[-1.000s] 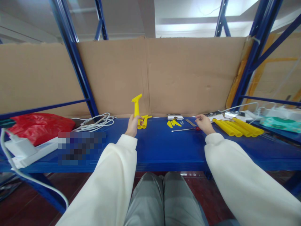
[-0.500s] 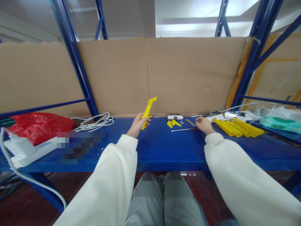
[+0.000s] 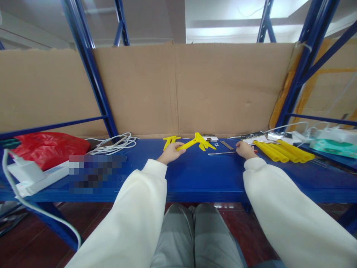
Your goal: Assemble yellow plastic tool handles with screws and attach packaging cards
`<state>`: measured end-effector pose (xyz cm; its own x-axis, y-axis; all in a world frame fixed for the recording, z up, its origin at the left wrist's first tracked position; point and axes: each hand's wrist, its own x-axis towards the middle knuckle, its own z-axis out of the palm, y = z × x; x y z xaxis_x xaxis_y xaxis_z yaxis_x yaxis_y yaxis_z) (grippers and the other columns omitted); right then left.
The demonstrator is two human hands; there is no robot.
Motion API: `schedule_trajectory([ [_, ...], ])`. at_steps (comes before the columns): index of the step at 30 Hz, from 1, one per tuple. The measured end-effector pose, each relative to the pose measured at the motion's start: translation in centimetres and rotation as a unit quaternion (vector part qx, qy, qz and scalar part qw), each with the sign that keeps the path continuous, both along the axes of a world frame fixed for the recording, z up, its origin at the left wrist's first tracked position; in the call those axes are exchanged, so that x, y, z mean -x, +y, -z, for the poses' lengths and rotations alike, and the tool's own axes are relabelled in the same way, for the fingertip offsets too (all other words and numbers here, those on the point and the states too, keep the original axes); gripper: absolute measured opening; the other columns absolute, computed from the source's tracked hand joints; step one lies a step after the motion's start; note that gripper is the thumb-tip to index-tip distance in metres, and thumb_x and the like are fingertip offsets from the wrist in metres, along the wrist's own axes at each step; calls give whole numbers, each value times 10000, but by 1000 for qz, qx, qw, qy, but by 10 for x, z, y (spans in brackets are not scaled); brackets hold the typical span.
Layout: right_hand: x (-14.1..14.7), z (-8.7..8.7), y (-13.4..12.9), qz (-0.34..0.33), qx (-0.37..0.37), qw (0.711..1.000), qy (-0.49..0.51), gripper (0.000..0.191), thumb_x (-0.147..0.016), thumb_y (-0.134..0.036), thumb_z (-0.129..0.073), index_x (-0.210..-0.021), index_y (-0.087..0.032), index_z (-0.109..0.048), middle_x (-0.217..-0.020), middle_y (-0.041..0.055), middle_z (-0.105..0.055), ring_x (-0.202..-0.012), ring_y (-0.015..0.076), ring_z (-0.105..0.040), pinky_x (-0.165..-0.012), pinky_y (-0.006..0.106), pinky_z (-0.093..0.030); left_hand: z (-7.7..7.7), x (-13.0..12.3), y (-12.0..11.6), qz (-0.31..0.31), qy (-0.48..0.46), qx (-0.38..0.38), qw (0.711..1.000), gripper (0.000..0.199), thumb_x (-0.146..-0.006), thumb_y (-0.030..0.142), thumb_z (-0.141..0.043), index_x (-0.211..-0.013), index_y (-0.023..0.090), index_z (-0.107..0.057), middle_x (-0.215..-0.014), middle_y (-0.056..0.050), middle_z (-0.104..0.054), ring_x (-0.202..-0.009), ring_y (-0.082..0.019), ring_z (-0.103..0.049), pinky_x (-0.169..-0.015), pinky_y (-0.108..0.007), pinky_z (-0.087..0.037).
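My left hand (image 3: 171,152) is closed around the narrow end of a yellow plastic part (image 3: 189,143). The part's wider, forked end points right, over small flat yellow pieces (image 3: 211,145) on the blue tabletop. Behind that hand lies another yellow piece with crossbars (image 3: 169,140). My right hand (image 3: 245,150) is closed on a screwdriver (image 3: 223,153). Its thin metal shaft points left, low over the table, and a bit of red handle shows beyond the fingers. Several tiny screws (image 3: 216,144) and a flat metal strip (image 3: 227,145) lie between the hands.
Yellow tubes (image 3: 281,150) lie side by side at the right, near papers and packets (image 3: 253,137). At left are a coiled white cable (image 3: 119,143), a red plastic bag (image 3: 52,145) and a power strip (image 3: 50,176). Cardboard (image 3: 223,89) stands along the back edge.
The yellow part in my left hand has swung from upright to nearly level, its forked end now to the right. My right hand and the screwdriver have shifted slightly right.
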<state>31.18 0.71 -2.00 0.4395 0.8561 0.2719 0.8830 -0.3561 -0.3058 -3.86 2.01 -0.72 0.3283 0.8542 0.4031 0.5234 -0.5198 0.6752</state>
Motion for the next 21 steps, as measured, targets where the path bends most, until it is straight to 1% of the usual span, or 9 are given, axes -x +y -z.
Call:
schedule_trajectory([
  [2,2,0,0,6,-5,1000,-4,349,-830,-98,-521,-1075,-190,-751,-1191,158,-721,-1183,329,-638,-1066,549,-409,2,-2,-3,-12,39,4,999,228,-771,231,-681,-993,215,-729,-1009,-54,-755,-1025,-273,-699,-998,-424,-508],
  [5,4,1,4,4,-10,1000,-13,274,-876,-201,-533,-1012,-202,-771,-1158,156,-730,-1158,344,-640,-1055,592,-398,5,-4,-4,-15,74,-3,997,236,-770,215,-673,-1002,232,-711,-1048,-57,-734,-1081,-278,-678,-1033,-425,-483],
  [9,5,2,14,-1,11,999,-34,256,-870,-337,-581,-948,-183,-771,-1112,167,-737,-1125,359,-633,-1038,633,-386,10,-5,0,-7,86,-4,996,239,-741,176,-667,-972,236,-687,-998,-66,-725,-1007,-291,-686,-980,-443,-500],
  [11,6,1,18,2,13,999,-38,312,-874,-408,-584,-958,-166,-763,-1105,183,-733,-1124,366,-627,-1034,641,-382,12,-4,2,-15,78,6,997,226,-738,193,-684,-959,236,-686,-944,-77,-723,-945,-309,-693,-924,-450,-517],
  [13,9,-2,21,13,15,999,-30,409,-880,-498,-578,-1001,-149,-753,-1117,205,-724,-1134,378,-621,-1036,645,-375,13,-4,3,-20,72,4,997,217,-754,238,-695,-970,247,-690,-912,-78,-721,-918,-318,-693,-891,-448,-523],
  [15,13,-5,24,25,13,999,-22,521,-868,-594,-572,-1049,-136,-740,-1131,231,-711,-1143,395,-614,-1021,651,-380,14,-4,2,-16,71,-14,997,229,-785,300,-691,-1011,269,-696,-938,-71,-727,-946,-313,-689,-904,-437,-520],
  [17,16,-6,27,31,8,999,-19,607,-855,-659,-557,-1088,-124,-726,-1153,254,-696,-1164,418,-594,-989,661,-396,15,-4,0,-12,70,-36,997,251,-814,358,-678,-1053,286,-704,-1010,-69,-732,-1004,-305,-681,-945,-426,-510],
  [19,18,-6,30,29,10,999,-22,640,-869,-670,-527,-1111,-108,-714,-1187,273,-677,-1200,433,-561,-967,669,-400,15,-4,-2,-7,74,-43,996,270,-829,397,-671,-1071,286,-717,-1094,-76,-726,-1064,-312,-670,-988,-431,-493],
  [21,19,-5,31,26,21,999,-23,626,-898,-641,-500,-1127,-95,-704,-1216,282,-662,-1229,434,-534,-973,675,-386,15,-4,-4,-10,77,-45,996,274,-833,411,-670,-1064,273,-727,-1126,-90,-721,-1103,-326,-659,-1026,-452,-470],
])
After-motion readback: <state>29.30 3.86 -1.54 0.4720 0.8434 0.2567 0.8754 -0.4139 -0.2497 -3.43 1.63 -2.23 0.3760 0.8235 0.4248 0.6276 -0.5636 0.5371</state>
